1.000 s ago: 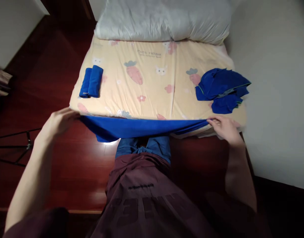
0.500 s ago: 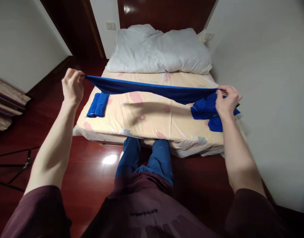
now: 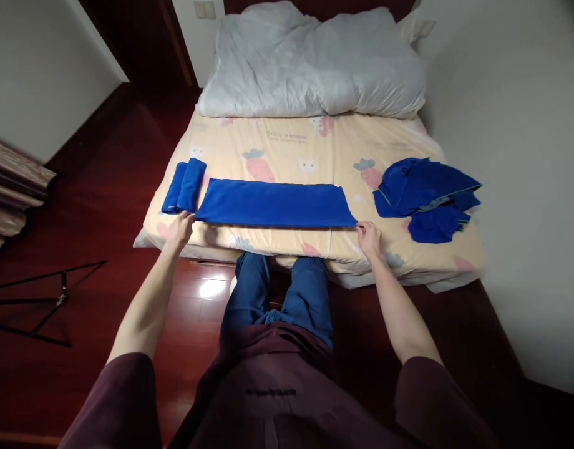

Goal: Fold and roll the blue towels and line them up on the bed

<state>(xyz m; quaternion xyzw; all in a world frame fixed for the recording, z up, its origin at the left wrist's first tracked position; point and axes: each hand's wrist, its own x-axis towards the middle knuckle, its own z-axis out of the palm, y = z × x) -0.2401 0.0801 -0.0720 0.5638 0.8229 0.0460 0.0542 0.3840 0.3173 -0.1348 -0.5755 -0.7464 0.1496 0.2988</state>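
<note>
A blue towel (image 3: 275,204) lies stretched out as a long flat strip across the bed, its near edge pulled straight. My left hand (image 3: 181,229) pinches its near left corner. At the near right corner, my right hand (image 3: 369,238) grips the towel between thumb and fingers. Just beyond my left hand, two blue rolled or folded cloths (image 3: 191,185) rest side by side. Off to the right of my right hand sits a crumpled heap of blue cloths (image 3: 420,184), some with green edging.
The bed (image 3: 287,149) has a yellow sheet with a carrot and cat print. A bunched white quilt (image 3: 315,68) covers its head end. The right wall (image 3: 511,187) runs close beside the bed. On the floor at left stands a black metal stand (image 3: 57,300).
Both hands have come down and closer together, laying the towel onto the bed. Before, it was held up in the air, stretched wide. The view has shifted a little.
</note>
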